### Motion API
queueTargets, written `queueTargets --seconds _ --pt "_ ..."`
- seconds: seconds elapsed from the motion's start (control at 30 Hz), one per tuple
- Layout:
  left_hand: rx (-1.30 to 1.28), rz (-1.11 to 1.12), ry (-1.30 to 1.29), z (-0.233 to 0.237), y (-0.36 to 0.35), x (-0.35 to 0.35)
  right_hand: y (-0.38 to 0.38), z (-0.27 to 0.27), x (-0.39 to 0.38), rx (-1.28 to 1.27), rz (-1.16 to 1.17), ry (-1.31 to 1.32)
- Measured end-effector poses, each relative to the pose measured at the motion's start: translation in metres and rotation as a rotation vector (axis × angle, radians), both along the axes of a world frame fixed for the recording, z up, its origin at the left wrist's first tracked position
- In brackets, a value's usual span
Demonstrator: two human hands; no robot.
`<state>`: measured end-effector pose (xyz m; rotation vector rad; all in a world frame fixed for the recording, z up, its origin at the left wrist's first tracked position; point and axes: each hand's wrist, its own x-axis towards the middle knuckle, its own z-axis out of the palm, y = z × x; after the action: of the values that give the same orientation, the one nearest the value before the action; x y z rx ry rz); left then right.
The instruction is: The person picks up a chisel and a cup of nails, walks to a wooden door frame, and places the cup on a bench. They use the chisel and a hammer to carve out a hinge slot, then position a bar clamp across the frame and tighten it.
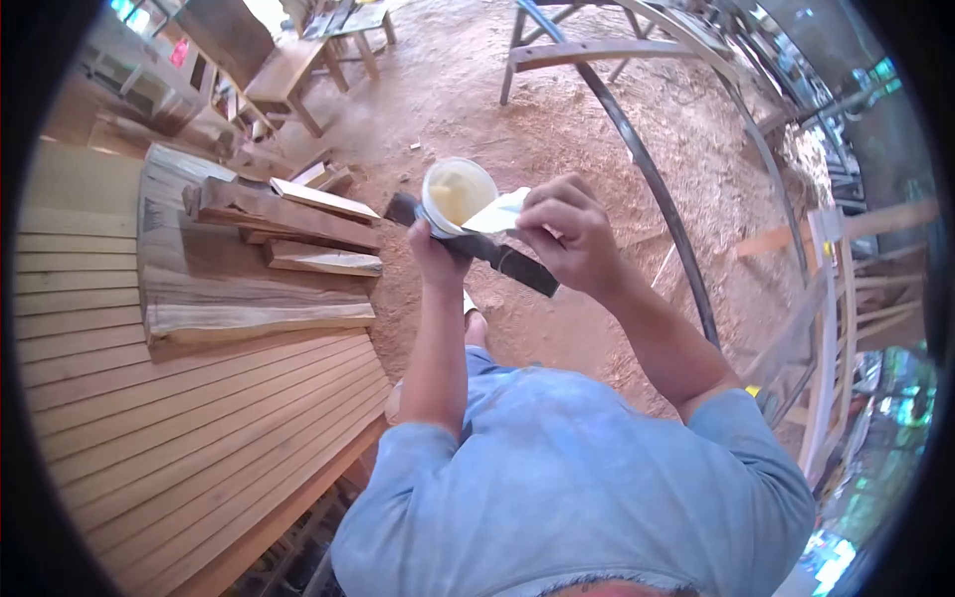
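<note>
Head view: the tub is up off the ground in front of the person's body, its open mouth towards the camera; the left hand is curled round its near side, thumb against the outer wall, the other fingers mostly hidden; the right hand pinches a thin white piece between thumb and fingers, its pointed end over the tub's near rim — whether it touches the rim or the paste I cannot tell.

The tub looks like light, thin-walled plastic, stiff enough at the rim but likely to give if squeezed mid-wall; the pale paste inside seems thick and sticky, so a smeared wall could turn slippery; the best hold is probably low round the outside, with the rim left free. The white piece appears light and bendy, paper or soft plastic; it would be steadiest gripped at its broad end, away from the tip.

A long dark strip crosses below the tub, close by the left hand — whether that hand also grips it is unclear; it looks flat and rigid; to the left, loose planks lie beside a slatted wooden surface.
</note>
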<state>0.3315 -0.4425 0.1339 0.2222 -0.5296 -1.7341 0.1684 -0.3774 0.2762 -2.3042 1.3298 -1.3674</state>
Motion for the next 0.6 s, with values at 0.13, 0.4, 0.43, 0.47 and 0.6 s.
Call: queueTargets --seconds 0.13,0.4,0.43,0.47,0.6 --pt "0.040 0.071 0.175 -0.016 -0.086 0.027 -0.063 -0.007 0.001 0.046 0.140 -0.006" --pt "-0.111 -0.144 0.005 0.000 -0.212 0.041 -0.147 -0.029 0.006 0.318 0.151 -0.266" --pt "-0.077 -0.130 -0.035 0.006 -0.227 0.036 -0.157 -0.041 0.009 0.552 0.130 -0.659" --pt "-0.042 -0.109 -0.076 0.009 -0.242 0.030 -0.172 -0.049 0.010 0.781 0.115 -1.055" --pt "0.031 -0.109 -0.147 -0.007 -0.328 0.013 -0.264 -0.074 -0.019 0.879 0.008 -1.180"
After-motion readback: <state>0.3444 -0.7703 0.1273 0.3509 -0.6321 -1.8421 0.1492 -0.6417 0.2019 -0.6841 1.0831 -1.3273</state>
